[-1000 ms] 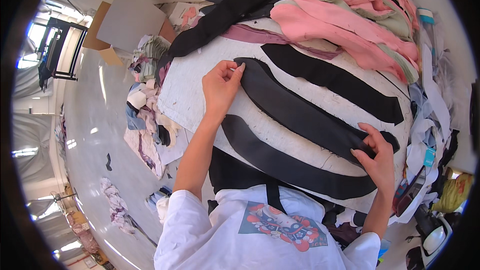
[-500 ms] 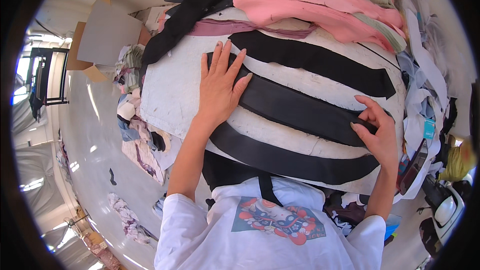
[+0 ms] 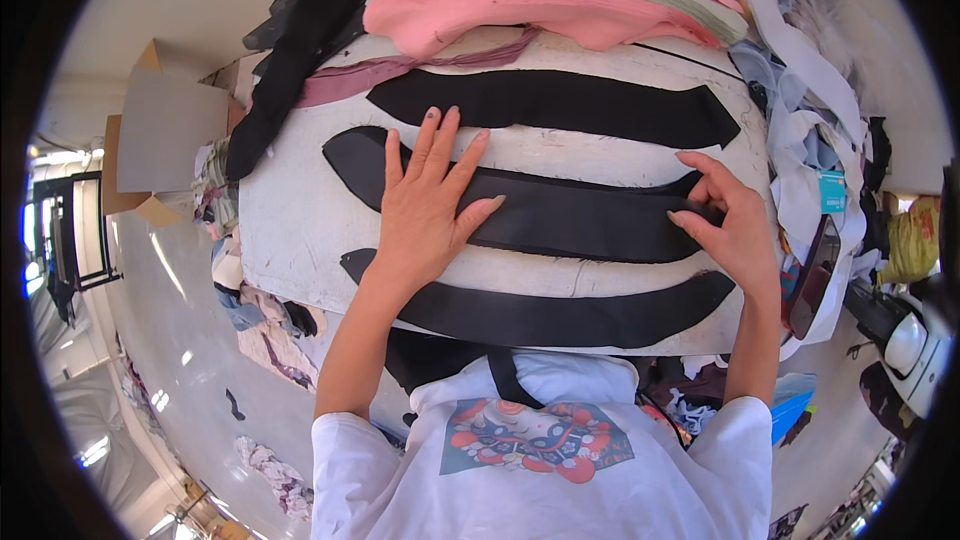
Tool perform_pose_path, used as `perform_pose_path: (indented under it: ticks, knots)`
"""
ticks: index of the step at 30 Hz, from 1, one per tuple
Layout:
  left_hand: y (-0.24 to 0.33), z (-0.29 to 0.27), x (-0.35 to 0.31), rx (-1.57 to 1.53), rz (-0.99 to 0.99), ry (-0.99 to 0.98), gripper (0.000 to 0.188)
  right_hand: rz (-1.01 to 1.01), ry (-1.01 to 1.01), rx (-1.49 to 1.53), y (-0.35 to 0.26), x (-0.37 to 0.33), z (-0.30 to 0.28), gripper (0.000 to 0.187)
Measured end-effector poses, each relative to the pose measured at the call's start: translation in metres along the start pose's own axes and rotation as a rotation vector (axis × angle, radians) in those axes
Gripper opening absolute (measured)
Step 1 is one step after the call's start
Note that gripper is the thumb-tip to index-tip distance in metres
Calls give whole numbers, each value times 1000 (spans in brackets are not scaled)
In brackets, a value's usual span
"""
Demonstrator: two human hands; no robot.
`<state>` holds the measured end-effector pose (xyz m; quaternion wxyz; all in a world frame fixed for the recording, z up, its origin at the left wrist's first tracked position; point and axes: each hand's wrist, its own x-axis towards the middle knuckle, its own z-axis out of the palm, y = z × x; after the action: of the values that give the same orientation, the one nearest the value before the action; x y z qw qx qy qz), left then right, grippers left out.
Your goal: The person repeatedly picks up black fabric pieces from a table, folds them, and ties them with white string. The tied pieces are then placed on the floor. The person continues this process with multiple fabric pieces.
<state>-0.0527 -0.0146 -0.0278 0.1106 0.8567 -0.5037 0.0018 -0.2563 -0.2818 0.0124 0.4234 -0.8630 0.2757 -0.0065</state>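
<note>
Three black collar-shaped fabric pieces lie in rows on a pale worktable [image 3: 285,225]. On the middle fabric piece [image 3: 590,225], my left hand [image 3: 425,205] rests flat with its fingers spread, left of centre. At that piece's right end, my right hand [image 3: 725,220] pinches the edge between thumb and fingers, and a corner of a layer shows apart there. The far fabric piece [image 3: 560,105] lies beyond both hands. Closest to my body is the near fabric piece [image 3: 560,315], its left part passing beneath my left forearm.
Pink and sage-green cloth [image 3: 560,15] is heaped along the far edge, beside black cloth [image 3: 310,50] and a mauve strip [image 3: 350,80]. White scraps [image 3: 800,50] crowd the right edge. A cardboard box [image 3: 170,130] stands at left; cloth scraps [image 3: 275,470] lie on the floor.
The view has shifted, so the table appears farther left and higher. My left hand has slid right along the middle piece, uncovering its left end. My right hand stays at the right end.
</note>
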Motion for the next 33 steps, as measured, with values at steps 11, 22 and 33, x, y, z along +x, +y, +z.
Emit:
perform_pose_path:
  ticks: [11,22,33]
  knots:
    - [2,0,2,14,15,-20,78,40,181,243,39,-16,-27,55]
    - [0,1,2,3,25,-11,82,12,405,178,51,-7,-17,53]
    - [0,1,-1,6,16,-9,82,-58,166,159,25,8,12,7]
